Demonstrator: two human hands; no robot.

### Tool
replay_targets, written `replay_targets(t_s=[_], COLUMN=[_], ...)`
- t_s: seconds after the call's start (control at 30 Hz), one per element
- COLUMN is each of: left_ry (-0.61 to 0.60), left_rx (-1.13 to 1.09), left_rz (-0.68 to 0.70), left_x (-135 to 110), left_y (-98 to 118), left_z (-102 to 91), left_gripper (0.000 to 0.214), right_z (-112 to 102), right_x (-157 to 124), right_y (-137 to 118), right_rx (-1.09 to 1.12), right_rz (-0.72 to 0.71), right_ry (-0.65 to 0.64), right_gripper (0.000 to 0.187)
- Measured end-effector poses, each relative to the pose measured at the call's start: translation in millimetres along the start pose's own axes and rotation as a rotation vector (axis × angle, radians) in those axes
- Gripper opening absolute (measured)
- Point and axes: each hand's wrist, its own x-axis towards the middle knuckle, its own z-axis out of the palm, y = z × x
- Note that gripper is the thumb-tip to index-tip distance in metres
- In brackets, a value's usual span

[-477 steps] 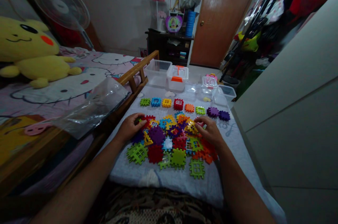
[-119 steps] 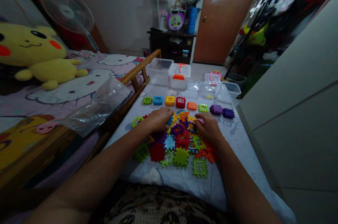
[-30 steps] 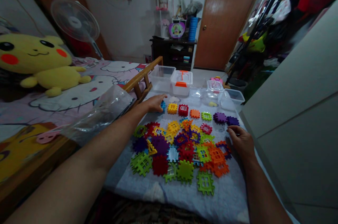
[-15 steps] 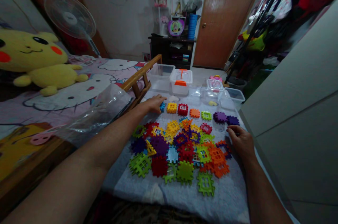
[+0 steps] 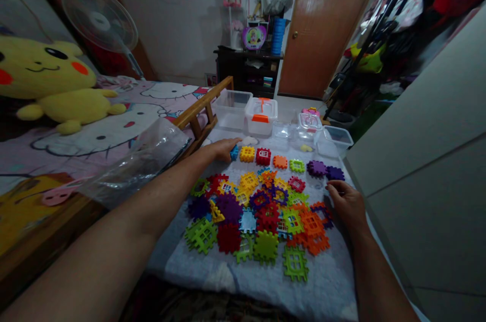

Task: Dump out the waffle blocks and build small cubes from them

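Observation:
At the far left end of a row of plastic building blocks, my left hand [image 5: 224, 150] is closed around a blue building block [image 5: 234, 153], mostly hidden by the fingers. To its right stand a yellow block [image 5: 247, 154], a red block with a white window [image 5: 263, 156], an orange block [image 5: 280, 162], a green block [image 5: 296, 165] and two purple stacks [image 5: 316, 168]. My right hand [image 5: 347, 204] rests on the cloth just below the darker purple stack [image 5: 335, 173], fingers curled, with nothing visible in them. Between my arms lies a heap of loose interlocking pieces [image 5: 266, 246].
Behind the row are clear plastic boxes [image 5: 231, 114], one with an orange-latched lid [image 5: 261, 118]. A wooden rail [image 5: 205, 102] borders the bed on the left, with a plastic bag [image 5: 140, 160] beside it. A white cabinet [image 5: 425, 160] stands close on the right.
My left hand has shifted very slightly at the blue block, its fingers drawn closer together. My right hand and the pieces stay where they were.

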Motion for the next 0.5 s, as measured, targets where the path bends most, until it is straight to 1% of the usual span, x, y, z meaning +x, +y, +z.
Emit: replay_targets(t_s=[0.23, 0.33, 0.43, 0.5], left_ry=[0.025, 0.041, 0.099, 0.179], left_rx=[-0.02, 0.004, 0.022, 0.015], left_rz=[0.037, 0.03, 0.039, 0.066], left_x=[2, 0, -11, -28], left_y=[-4, -3, 1, 5], left_z=[3.3, 2.4, -2.9, -8.1], left_gripper=[0.103, 0.108, 0.113, 0.111], right_z=[0, 0, 0, 0], right_x=[0, 0, 0, -1], right_y=[0, 1, 1, 0], right_rx=[-0.003, -0.003, -0.001, -0.008], right_rz=[0.008, -0.003, -0.01, -0.017], right_ry=[-0.008, -0.016, -0.019, -0.022], right_gripper=[0.036, 0.037, 0.037, 0.036])
